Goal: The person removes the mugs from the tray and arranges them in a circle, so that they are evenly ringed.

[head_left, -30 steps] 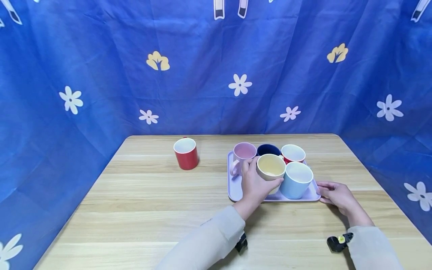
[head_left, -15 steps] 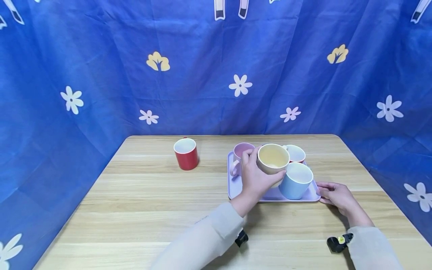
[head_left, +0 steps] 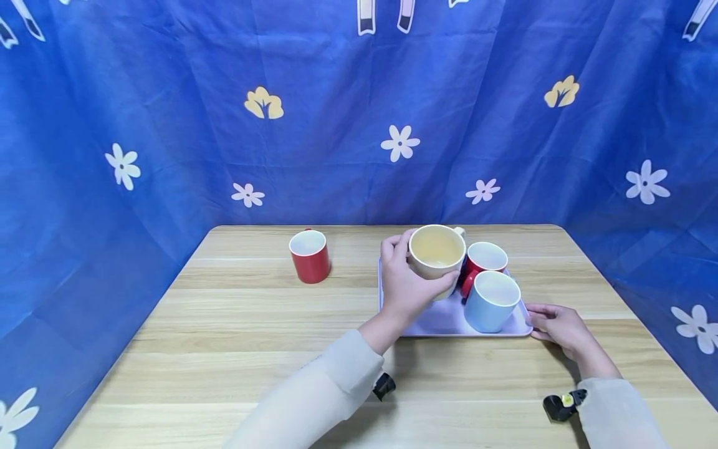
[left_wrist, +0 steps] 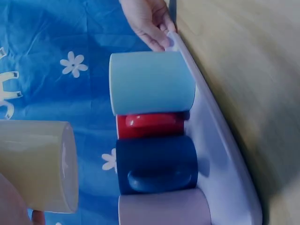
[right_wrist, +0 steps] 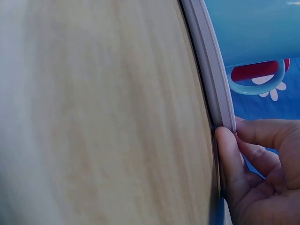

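since 1 s ago the yellow mug has come up off the tray and moved up-left; it now hangs in the air over the tray's far-left part, w/ the left hand wrapped round its side, fingers curled on the wall, handle pointing far-right. it was sitting between the pink & light blue mugs before, so that slot on the tray is now bare. judging by this, the mug is being taken away from the tray group, prob. toward the left of the worktop, where a lone red mug stands well apart. right hand hasn't moved: fingertips pinch the tray's near-right corner, steadying it; the right wrist view shows fingers on the rim. left on the tray: light blue mug near-right, 2nd red mug just behind it, and in the left wrist view a navy mug & pink mug in a row, sides about touching. mugs look like glazed ceramic, smooth cylinders w/ loop handles, pale inside. tray: matte lilac plastic, rectangular, rounded corners, low raised lip. worktop: light wood grain. backdrop: blue cloth w/ flower print.
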Tool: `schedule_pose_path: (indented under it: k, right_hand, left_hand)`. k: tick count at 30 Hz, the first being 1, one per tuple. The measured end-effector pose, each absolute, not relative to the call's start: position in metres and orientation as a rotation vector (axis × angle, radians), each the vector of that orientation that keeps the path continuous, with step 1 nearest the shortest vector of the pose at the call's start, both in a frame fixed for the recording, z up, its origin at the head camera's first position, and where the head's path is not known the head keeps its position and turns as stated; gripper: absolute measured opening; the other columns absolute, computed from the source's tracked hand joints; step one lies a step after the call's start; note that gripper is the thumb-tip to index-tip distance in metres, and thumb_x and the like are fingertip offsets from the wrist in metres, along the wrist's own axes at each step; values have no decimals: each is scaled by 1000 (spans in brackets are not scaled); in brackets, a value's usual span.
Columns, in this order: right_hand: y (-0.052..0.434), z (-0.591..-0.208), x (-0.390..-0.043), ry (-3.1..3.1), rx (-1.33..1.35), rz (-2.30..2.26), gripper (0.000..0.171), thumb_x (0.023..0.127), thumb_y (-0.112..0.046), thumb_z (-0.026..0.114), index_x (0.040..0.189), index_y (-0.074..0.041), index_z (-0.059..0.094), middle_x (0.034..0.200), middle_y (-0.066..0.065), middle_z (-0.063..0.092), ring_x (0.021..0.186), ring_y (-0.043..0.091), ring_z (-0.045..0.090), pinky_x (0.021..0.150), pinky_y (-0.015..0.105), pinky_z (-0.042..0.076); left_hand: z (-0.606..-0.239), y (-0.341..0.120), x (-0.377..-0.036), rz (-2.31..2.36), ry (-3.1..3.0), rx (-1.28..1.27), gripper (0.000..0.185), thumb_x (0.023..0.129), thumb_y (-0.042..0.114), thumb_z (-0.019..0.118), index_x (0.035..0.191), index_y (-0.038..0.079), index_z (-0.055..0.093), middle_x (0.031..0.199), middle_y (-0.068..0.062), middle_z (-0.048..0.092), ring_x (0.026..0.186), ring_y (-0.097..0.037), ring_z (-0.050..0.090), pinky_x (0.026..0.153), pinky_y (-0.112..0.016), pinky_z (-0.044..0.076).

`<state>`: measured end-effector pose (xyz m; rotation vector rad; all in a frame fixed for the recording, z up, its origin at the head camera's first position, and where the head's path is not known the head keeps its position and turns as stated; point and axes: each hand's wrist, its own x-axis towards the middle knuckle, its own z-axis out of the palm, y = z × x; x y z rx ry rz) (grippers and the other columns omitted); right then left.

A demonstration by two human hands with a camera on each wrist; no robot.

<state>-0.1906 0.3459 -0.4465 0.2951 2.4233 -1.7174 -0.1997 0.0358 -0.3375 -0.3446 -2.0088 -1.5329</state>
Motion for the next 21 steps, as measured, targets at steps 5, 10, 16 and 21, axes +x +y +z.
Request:
schedule_pose_path:
  k: [5,10,16,21]
  right_hand:
    - [346,-447,-190,2429,292,-1719,50,92,-3,59,132,20,39,107,12,65,79,3,62,70,26,55]
    - [346,-447,-190,2424,296,-1726,49,92,-2,59,132,19,39,105,9,65,79,3,62,70,26,55]
    - [346,-446,-190,2416,306,-1735,50,91,-3,59,132,19,39,101,6,66,79,3,62,70,26,55]
    - [345,-447,-190,2416,314,-1735,50,91,-3,59,132,19,40,102,6,66,79,3,62,70,26,55]
  left_hand:
    - [-337,20,-202,-1558,-1961,-372,80,52,20,92,123,7,58,112,-7,44,104,-19,50,84,-31,49]
    - [-335,1,-203,-1564,-1935,-358,79,53,18,91,124,5,58,112,-10,45,103,-21,52,81,-34,50]
    - [-336,-24,-205,-1525,-1943,-316,77,54,18,91,123,4,59,112,-11,46,103,-22,51,78,-36,49]
    - [-341,-47,-207,-1448,-1959,-292,76,53,21,91,121,5,61,112,-12,47,105,-21,46,74,-35,46]
